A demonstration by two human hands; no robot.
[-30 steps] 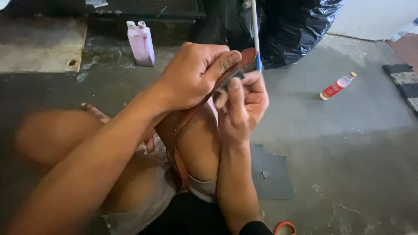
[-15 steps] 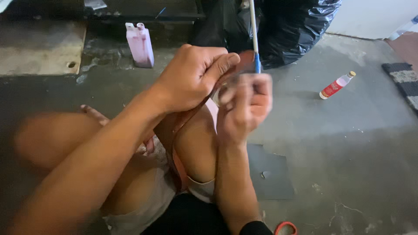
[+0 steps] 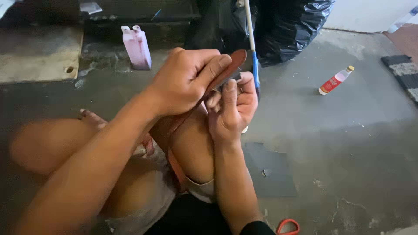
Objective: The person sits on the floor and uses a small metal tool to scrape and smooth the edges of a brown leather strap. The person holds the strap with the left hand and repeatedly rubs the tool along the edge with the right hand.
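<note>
Hands [image 3: 187, 82] curled around leather strap [image 3: 233, 61]

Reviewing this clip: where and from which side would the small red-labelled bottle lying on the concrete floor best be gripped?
Probably around its middle, coming from straight above. The small bottle lies on its side on the bare concrete floor, cap end pointing up and right, with nothing close around it. Fingers closing across its round body, at right angles to its length, should hold better than at the narrow capped end.

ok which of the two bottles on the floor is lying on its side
The small red and white bottle right of the hands lies on its side. The pink bottle up by the step stands upright.
</note>
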